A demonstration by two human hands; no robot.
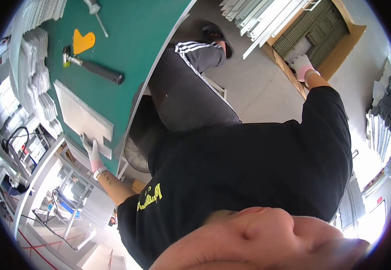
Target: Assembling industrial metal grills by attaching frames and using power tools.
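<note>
On the green tabletop [128, 33] lies a pale, finely ribbed flat panel [84, 110] with a notch at its near end. My left hand [93, 152], in a white and pink glove, rests on that near end with thumb and fingers apart. Far to the right, my gloved right hand [302, 65] reaches into an open cardboard box [355, 33] of dark grey ribbed pieces [325, 31]. Its fingers look spread beside a lighter flat piece [300, 47] lying on them; some fingertips are hard to make out.
A black-handled hammer [100, 71], a yellow scraper [84, 41] and a screwdriver [97, 15] lie on the table. Stacked pale panels [38, 76] line its left side. Long white metal strips [261, 18] jut out near the box. A fan [136, 157] stands below the table edge.
</note>
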